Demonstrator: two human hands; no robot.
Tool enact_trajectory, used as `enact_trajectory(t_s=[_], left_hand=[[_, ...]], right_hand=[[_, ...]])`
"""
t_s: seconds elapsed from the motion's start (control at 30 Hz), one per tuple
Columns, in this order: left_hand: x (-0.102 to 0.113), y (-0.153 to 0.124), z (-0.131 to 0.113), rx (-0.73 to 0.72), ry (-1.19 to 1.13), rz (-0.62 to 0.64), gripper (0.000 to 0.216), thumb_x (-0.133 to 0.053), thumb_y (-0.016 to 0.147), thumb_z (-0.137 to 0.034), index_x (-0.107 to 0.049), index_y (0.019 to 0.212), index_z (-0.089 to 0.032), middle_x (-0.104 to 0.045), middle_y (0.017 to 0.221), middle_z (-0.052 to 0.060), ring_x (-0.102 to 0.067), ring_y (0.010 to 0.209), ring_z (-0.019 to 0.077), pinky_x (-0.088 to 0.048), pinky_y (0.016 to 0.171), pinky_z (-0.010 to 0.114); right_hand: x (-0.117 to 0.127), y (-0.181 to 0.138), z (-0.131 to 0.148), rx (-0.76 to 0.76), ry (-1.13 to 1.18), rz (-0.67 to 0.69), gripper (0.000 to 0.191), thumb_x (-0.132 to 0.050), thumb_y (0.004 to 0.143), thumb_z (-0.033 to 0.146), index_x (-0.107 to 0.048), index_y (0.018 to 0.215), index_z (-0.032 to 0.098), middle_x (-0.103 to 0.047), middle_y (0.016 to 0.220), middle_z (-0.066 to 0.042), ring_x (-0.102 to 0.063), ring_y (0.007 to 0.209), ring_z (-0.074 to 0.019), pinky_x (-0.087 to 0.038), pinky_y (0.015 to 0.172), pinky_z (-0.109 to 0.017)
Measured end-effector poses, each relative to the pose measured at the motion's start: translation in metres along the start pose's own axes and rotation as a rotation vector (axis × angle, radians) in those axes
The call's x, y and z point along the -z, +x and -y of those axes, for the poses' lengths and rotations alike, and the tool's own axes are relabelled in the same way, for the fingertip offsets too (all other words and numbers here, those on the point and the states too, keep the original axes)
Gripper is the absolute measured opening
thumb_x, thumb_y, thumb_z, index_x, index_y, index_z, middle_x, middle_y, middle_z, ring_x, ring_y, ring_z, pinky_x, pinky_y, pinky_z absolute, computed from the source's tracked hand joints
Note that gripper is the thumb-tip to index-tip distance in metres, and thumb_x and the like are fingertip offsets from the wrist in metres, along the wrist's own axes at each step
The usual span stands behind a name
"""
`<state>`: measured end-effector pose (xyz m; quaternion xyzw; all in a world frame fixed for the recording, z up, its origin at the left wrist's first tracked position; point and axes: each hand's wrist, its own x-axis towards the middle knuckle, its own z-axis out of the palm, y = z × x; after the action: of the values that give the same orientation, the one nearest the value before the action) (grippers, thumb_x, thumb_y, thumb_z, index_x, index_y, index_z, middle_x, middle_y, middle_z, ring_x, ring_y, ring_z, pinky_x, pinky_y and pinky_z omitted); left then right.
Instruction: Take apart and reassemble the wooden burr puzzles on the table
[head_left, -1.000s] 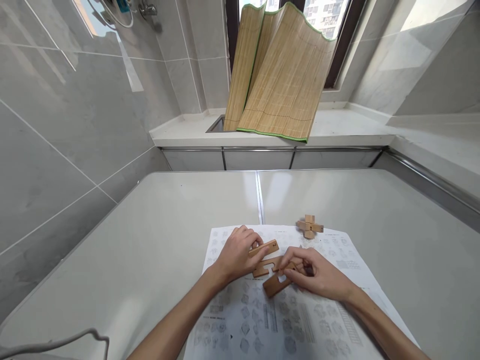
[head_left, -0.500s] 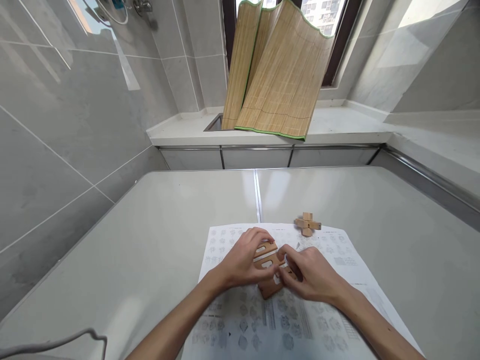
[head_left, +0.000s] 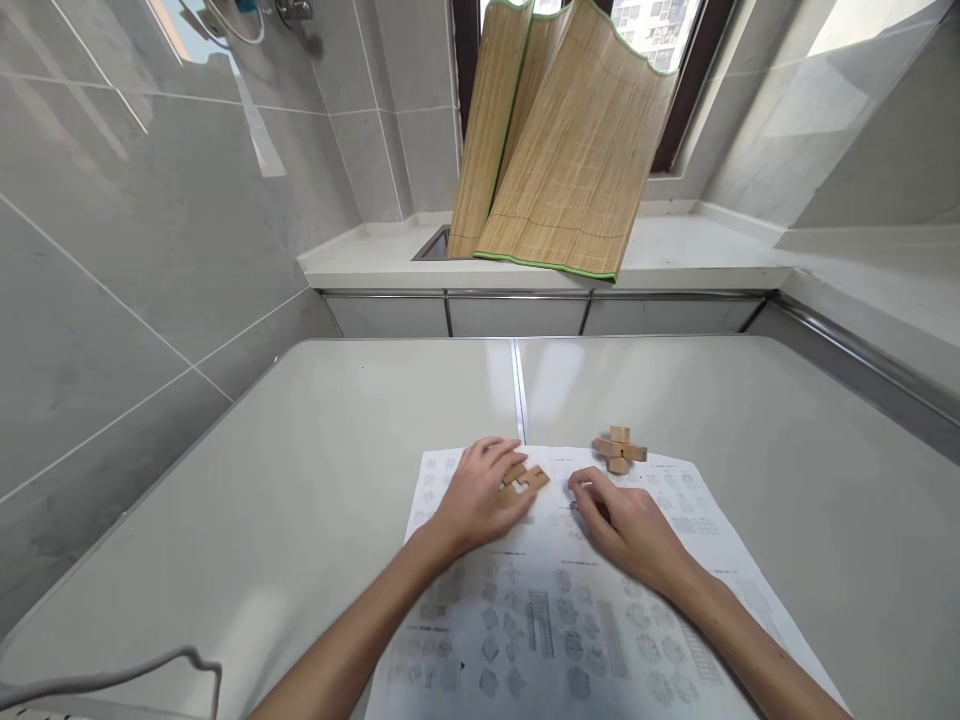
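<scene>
My left hand [head_left: 486,497] is curved over flat, light-brown wooden puzzle pieces [head_left: 534,479] with cut-out slots, gripping them at the upper part of a printed sheet [head_left: 525,580]. Its fingers and palm hide the pieces' left side. Apart from it, to the right, my right hand [head_left: 626,520] rests above the sheet with curled fingers, thumb close to the forefinger; nothing shows between them. Just beyond the right hand, an interlocked wooden burr puzzle [head_left: 619,450] sits by the sheet's top edge.
The sheet of small diagrams lies on a glossy pale table [head_left: 337,480] with a centre seam. A grey cable [head_left: 135,668] runs at the lower left. Behind the table, a bamboo mat [head_left: 570,150] leans on a white ledge [head_left: 360,262] below the window.
Both hands were together on the wooden pieces. My left hand has shifted away from me and slightly left with the pieces; my right hand has let go and drawn apart to the right.
</scene>
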<state>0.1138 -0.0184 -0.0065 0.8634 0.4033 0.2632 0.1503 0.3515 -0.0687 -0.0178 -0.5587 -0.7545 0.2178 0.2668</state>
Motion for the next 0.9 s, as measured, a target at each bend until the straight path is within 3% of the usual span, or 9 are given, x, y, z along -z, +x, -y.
enact_trajectory(t_s=[0.17,0.33,0.47,0.57,0.73,0.83,0.9], left_hand=[[0.013,0.003,0.028,0.136,0.117,-0.066,0.033,-0.064,0.094,-0.033,-0.066,0.125,-0.024,-0.065,0.137,0.008,-0.052,0.132,0.032,-0.044,0.111,0.055],[0.024,0.004,0.043,0.227,0.107,-0.015,0.037,-0.062,0.094,-0.038,-0.063,0.129,-0.024,-0.061,0.143,0.008,-0.048,0.136,0.0337,-0.041,0.113,0.057],[0.035,0.003,0.048,0.212,0.041,0.037,0.056,-0.062,0.092,-0.034,-0.049,0.146,-0.026,-0.054,0.149,0.01,-0.045,0.14,0.0341,-0.043,0.114,0.055],[0.039,0.004,0.046,0.156,0.019,-0.026,0.067,-0.065,0.088,-0.026,-0.042,0.15,-0.027,-0.054,0.148,0.01,-0.051,0.135,0.0322,-0.048,0.11,0.051],[0.032,0.007,0.023,0.056,0.033,-0.165,0.039,-0.053,0.096,-0.018,-0.055,0.135,-0.025,-0.065,0.13,0.009,-0.058,0.124,0.0285,-0.05,0.104,0.048],[0.024,0.005,0.007,-0.11,0.049,-0.088,0.03,-0.045,0.095,-0.009,-0.066,0.111,-0.024,-0.07,0.117,0.007,-0.062,0.114,0.025,-0.049,0.1,0.043],[0.017,0.001,0.001,-0.21,0.063,0.011,0.03,-0.043,0.092,-0.005,-0.068,0.093,-0.022,-0.072,0.099,0.005,-0.065,0.096,0.0221,-0.051,0.089,0.038]], right_hand=[[0.0,0.001,0.001,-0.016,0.024,0.009,0.02,-0.035,0.106,0.033,-0.051,0.096,0.027,-0.045,0.056,0.008,-0.043,0.048,-0.0167,-0.033,0.055,-0.027],[0.003,0.001,0.003,-0.015,0.052,0.022,0.022,-0.034,0.107,0.035,-0.052,0.096,0.027,-0.042,0.056,0.009,-0.041,0.047,-0.0162,-0.031,0.053,-0.027],[0.004,0.002,0.003,-0.002,0.043,0.028,0.024,-0.034,0.107,0.036,-0.053,0.097,0.026,-0.041,0.056,0.009,-0.041,0.047,-0.0157,-0.03,0.052,-0.027],[0.003,0.002,0.003,0.006,0.039,0.019,0.023,-0.035,0.107,0.035,-0.053,0.096,0.026,-0.04,0.055,0.009,-0.04,0.046,-0.0153,-0.03,0.051,-0.027],[0.001,0.002,-0.001,0.017,0.017,-0.022,0.019,-0.038,0.105,0.031,-0.054,0.096,0.026,-0.041,0.055,0.009,-0.041,0.047,-0.0146,-0.031,0.051,-0.026],[0.0,0.001,-0.005,0.0,0.005,-0.051,0.015,-0.041,0.101,0.028,-0.056,0.096,0.026,-0.04,0.054,0.009,-0.041,0.046,-0.0145,-0.032,0.052,-0.026],[0.0,0.001,-0.007,-0.016,0.004,-0.071,0.014,-0.043,0.099,0.027,-0.057,0.096,0.026,-0.038,0.052,0.01,-0.04,0.046,-0.0148,-0.032,0.052,-0.026]])
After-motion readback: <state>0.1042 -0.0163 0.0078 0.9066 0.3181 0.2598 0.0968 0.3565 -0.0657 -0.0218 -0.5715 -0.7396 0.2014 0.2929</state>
